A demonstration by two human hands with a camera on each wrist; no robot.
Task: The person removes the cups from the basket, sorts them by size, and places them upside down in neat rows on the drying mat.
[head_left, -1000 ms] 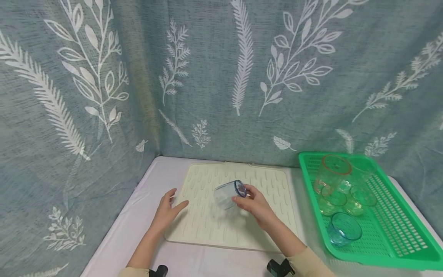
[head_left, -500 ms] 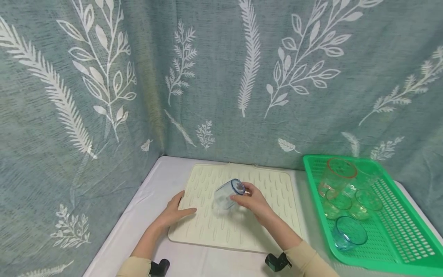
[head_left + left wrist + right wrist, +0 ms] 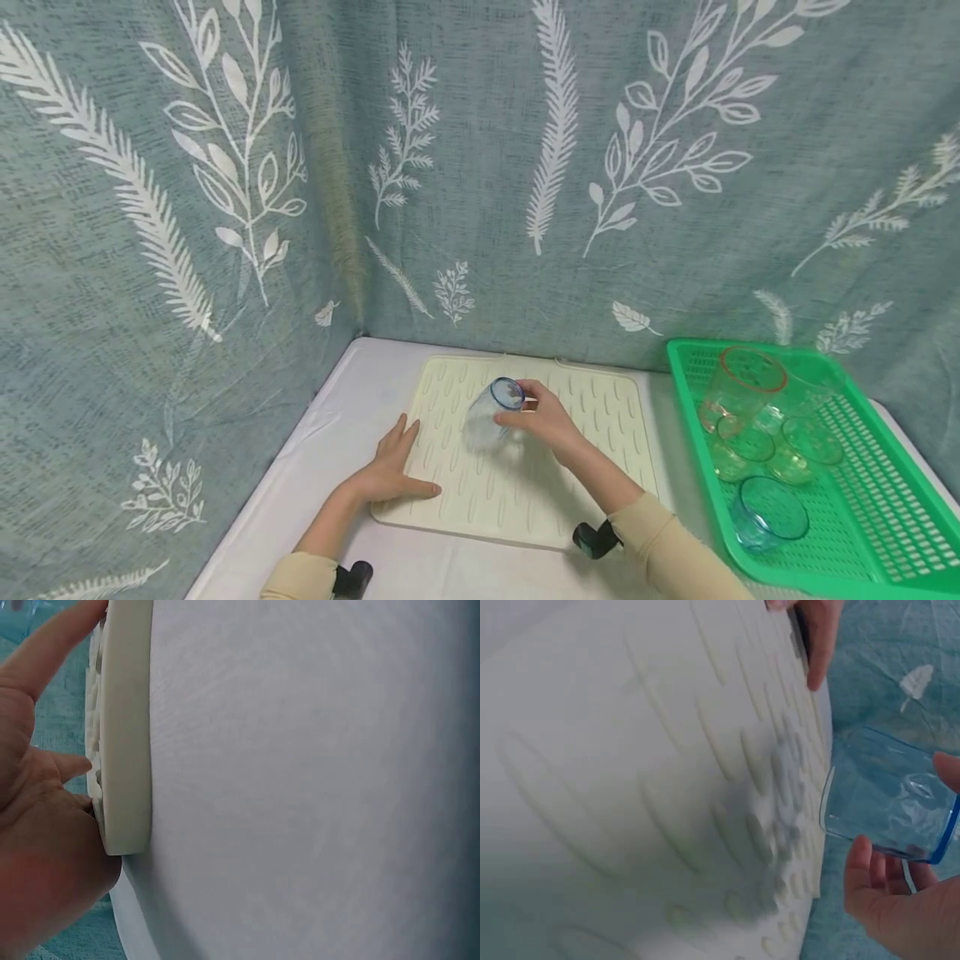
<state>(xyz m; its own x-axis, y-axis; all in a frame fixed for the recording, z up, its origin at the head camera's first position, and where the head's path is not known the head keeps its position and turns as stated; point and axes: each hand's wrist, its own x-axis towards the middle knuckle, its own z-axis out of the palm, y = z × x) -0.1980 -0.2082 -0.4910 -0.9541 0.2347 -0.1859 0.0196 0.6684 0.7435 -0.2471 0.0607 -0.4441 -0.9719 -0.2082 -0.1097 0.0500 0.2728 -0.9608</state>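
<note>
My right hand (image 3: 543,417) grips a clear drinking glass (image 3: 483,421) with a blue rim, fingers and thumb near the rim. The glass leans, rim up and toward the hand, with its base close over the cream drying mat (image 3: 480,508). In the right wrist view the glass (image 3: 885,795) shows pale blue, held between thumb and curled fingers. My left hand (image 3: 386,475) rests at the mat's left edge, fingers spread and straight. The left wrist view shows that hand (image 3: 34,772) beside the mat's thick edge (image 3: 127,735).
To the right stands a green plastic basket (image 3: 693,450). It holds a tall red-rimmed glass (image 3: 738,392), a blue glass (image 3: 768,521), yellowish glasses (image 3: 742,454) and a clear one. A white cloth (image 3: 420,554) covers the table; a patterned curtain (image 3: 480,208) hangs behind.
The glass has tipped more upright, its rim rising in the right hand. The left hand has come in over the mat's left edge and spread its fingers. The head view has shifted slightly.
</note>
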